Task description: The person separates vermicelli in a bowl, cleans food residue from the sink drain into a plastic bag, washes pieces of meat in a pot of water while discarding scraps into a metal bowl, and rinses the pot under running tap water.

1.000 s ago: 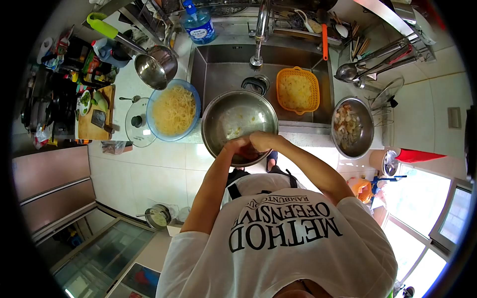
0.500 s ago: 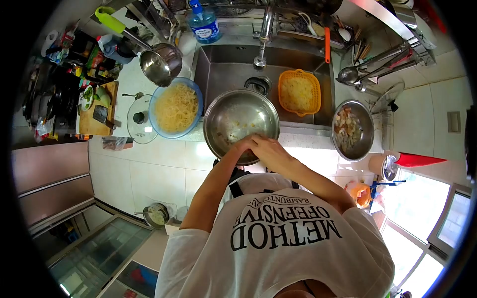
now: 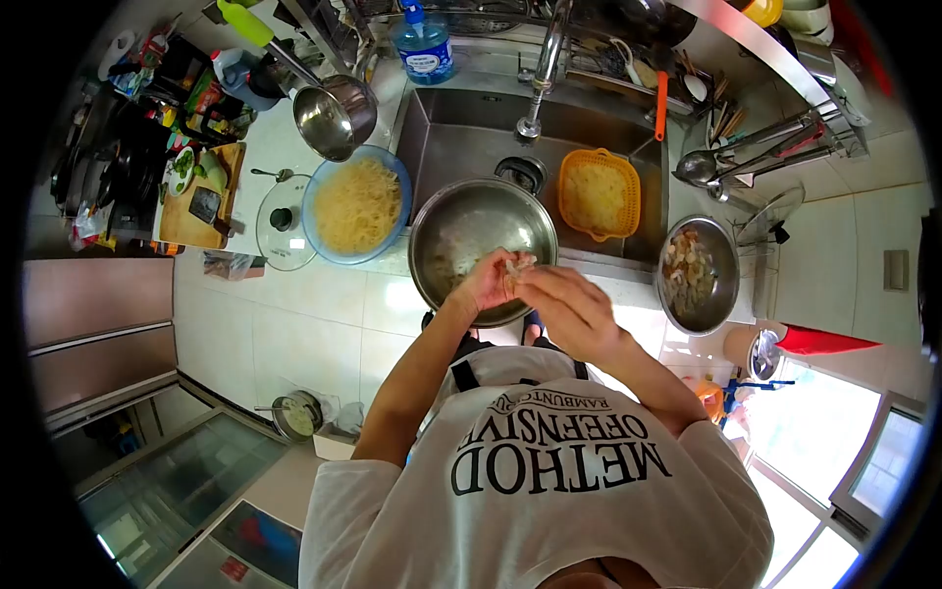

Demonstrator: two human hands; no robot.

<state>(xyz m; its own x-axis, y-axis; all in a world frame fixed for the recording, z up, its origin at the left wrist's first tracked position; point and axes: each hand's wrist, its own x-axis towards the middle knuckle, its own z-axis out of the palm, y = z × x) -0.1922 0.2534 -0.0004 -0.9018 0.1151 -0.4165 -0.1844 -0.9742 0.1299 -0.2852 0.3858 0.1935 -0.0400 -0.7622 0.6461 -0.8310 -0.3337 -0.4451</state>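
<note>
My left hand (image 3: 483, 282) is over the near part of a large steel pot (image 3: 442, 221), its fingers closed on a small pale, translucent piece (image 3: 520, 263), which looks like a shrimp. Beside it, my right hand (image 3: 579, 312) reaches in from the right, fingers together, fingertips at that piece; whether they grip it I cannot tell. The pot stands at the sink's front edge, with a few bits on its bottom. To the right, a steel bowl (image 3: 721, 312) holds shrimps (image 3: 690, 270).
A blue-rimmed bowl of noodles (image 3: 355, 206) and a glass lid (image 3: 270, 245) lie left of the pot. In the sink (image 3: 451, 123) is a yellow basket (image 3: 636, 201) under the faucet (image 3: 551, 49). Ladles (image 3: 697, 167) hang at right; a cutting board (image 3: 186, 228) is far left.
My hands, earlier together low in the pot, have risen and parted slightly, with a pale piece now showing between them. The view has shifted slightly, moving the sink and bowls rightward.
</note>
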